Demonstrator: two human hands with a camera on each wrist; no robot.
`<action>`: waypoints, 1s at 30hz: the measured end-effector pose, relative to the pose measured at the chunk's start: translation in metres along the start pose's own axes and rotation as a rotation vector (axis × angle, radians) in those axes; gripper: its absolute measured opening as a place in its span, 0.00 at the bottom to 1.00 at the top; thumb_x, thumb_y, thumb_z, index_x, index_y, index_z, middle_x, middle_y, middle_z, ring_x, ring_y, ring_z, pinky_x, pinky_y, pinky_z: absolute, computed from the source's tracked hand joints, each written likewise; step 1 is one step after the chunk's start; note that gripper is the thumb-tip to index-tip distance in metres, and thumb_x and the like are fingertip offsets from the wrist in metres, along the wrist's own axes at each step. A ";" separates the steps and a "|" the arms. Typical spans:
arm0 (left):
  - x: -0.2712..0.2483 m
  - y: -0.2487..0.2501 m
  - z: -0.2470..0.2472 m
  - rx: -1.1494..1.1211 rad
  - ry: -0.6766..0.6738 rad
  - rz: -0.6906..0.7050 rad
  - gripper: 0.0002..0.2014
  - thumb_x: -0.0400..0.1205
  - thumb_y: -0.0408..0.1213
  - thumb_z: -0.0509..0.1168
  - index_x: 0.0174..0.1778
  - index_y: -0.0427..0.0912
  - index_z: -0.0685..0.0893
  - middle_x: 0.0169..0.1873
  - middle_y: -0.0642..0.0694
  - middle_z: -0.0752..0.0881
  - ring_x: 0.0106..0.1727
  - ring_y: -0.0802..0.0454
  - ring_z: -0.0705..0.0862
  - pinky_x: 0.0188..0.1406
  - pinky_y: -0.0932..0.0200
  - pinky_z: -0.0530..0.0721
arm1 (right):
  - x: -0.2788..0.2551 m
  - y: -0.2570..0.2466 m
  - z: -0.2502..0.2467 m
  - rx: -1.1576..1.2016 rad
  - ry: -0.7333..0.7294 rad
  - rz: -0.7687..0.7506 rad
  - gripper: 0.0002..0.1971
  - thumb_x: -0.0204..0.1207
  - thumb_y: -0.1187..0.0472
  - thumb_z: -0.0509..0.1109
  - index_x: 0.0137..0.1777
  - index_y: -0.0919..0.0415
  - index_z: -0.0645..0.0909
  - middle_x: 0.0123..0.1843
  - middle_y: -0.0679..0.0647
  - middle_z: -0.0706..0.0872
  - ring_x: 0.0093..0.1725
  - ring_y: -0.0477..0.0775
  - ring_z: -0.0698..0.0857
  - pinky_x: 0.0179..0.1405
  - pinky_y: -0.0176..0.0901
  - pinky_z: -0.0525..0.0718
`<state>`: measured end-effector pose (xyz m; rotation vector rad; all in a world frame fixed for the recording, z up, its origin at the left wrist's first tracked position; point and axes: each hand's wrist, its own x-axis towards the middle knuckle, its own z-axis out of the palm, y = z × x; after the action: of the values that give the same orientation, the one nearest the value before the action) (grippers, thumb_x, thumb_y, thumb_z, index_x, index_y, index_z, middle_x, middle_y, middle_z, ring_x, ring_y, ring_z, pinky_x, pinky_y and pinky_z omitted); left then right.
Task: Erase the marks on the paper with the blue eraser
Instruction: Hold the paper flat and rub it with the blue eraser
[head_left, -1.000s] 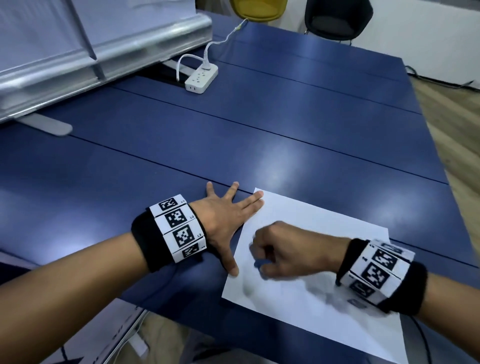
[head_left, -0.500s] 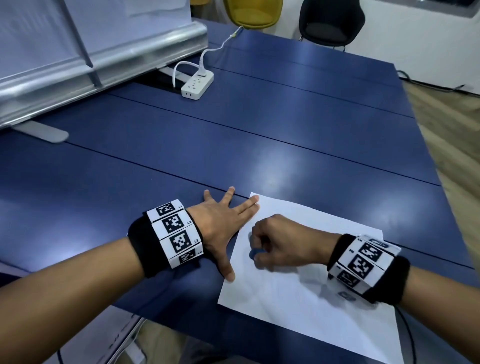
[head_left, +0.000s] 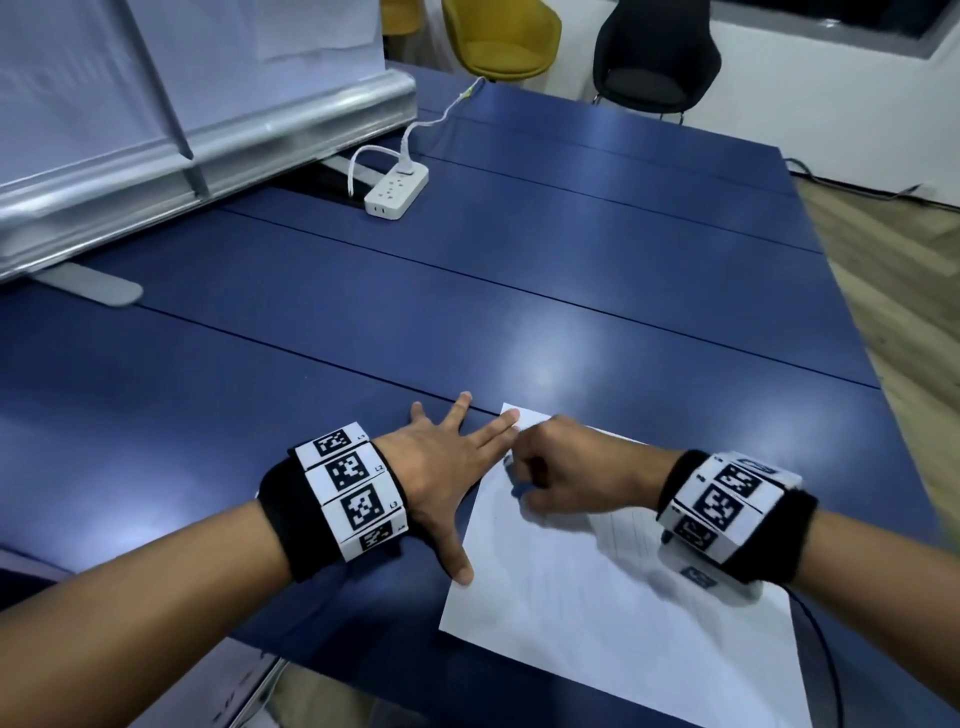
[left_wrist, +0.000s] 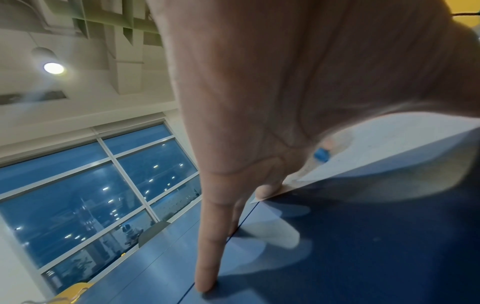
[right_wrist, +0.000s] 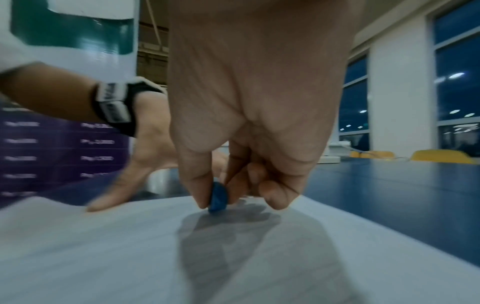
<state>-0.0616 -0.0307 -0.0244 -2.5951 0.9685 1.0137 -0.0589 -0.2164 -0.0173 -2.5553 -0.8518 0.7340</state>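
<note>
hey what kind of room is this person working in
Probably an office or meeting room: a long blue table with a power strip on it, chairs at the far end, and large windows.

The blue eraser (right_wrist: 217, 197) is small and rounded — pinched upright, its lower edge touching the paper (head_left: 613, 613) near the sheet's far left corner. The paper is a plain white sheet lying flat and slightly askew on the blue table, at its near edge; faint lines show on it — too pale to read.
</note>
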 end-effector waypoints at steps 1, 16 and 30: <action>0.000 0.000 0.000 0.002 -0.001 -0.002 0.77 0.57 0.73 0.76 0.81 0.51 0.23 0.81 0.60 0.24 0.83 0.34 0.27 0.74 0.16 0.50 | 0.001 -0.001 0.000 -0.008 -0.020 -0.005 0.16 0.67 0.64 0.75 0.27 0.49 0.71 0.30 0.42 0.83 0.30 0.42 0.81 0.29 0.28 0.75; 0.001 0.000 0.002 0.006 -0.003 0.001 0.77 0.56 0.74 0.76 0.83 0.51 0.25 0.80 0.61 0.22 0.82 0.34 0.26 0.73 0.15 0.49 | 0.004 0.018 -0.013 0.056 0.158 0.117 0.12 0.69 0.63 0.75 0.28 0.52 0.76 0.33 0.42 0.87 0.31 0.40 0.82 0.35 0.39 0.80; -0.001 0.003 -0.002 0.010 -0.019 -0.015 0.77 0.57 0.72 0.77 0.82 0.50 0.24 0.80 0.61 0.23 0.83 0.33 0.28 0.74 0.17 0.52 | 0.008 0.016 -0.013 -0.071 0.033 0.029 0.20 0.68 0.63 0.76 0.25 0.47 0.68 0.22 0.38 0.76 0.27 0.32 0.79 0.25 0.25 0.68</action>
<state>-0.0628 -0.0330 -0.0223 -2.5760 0.9459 1.0260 -0.0390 -0.2257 -0.0172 -2.6399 -0.8456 0.6798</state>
